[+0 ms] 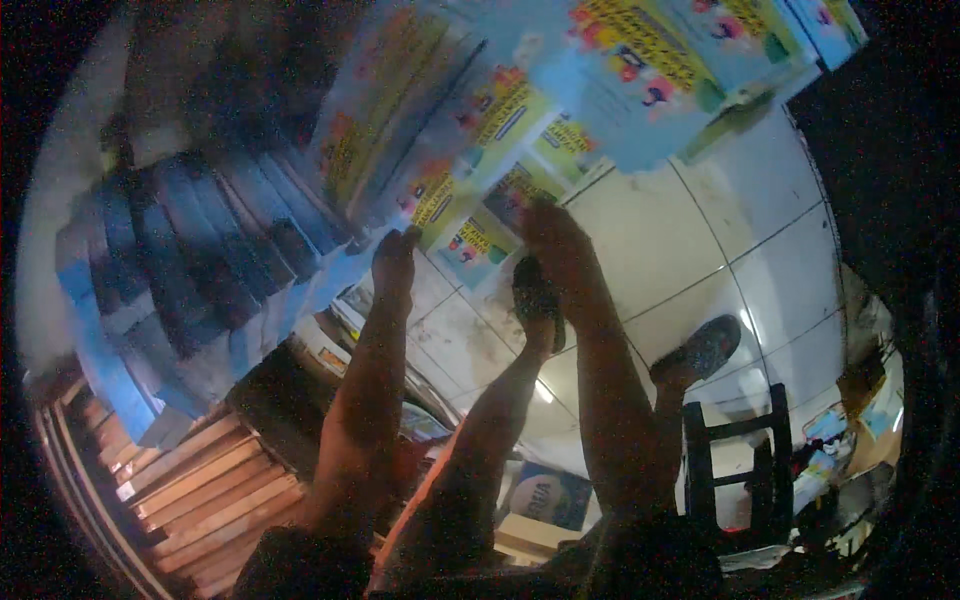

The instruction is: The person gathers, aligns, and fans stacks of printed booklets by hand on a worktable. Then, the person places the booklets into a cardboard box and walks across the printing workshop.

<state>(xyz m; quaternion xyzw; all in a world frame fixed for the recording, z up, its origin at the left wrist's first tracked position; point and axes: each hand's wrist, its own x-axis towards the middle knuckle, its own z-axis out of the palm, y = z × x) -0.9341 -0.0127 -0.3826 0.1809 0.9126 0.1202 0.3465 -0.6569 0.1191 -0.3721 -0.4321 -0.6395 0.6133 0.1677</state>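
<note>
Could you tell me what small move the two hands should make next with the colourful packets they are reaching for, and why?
Probably close both hands on the packet between them. The left hand touches the edge of the stacked blue packs, and the right hand rests on the lowest of the colourful printed packets, but neither grip looks closed, so it seems too loosely held to lift. Blur hides the fingers.

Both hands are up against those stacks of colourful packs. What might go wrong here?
The colourful packs stand in tall, leaning stacks; with the left hand and right hand both pressed against them, a pull could perhaps bring some down. They would likely fall toward the sandalled foot on the tiled floor. The dim light may also make it hard to see what shifts.
</note>
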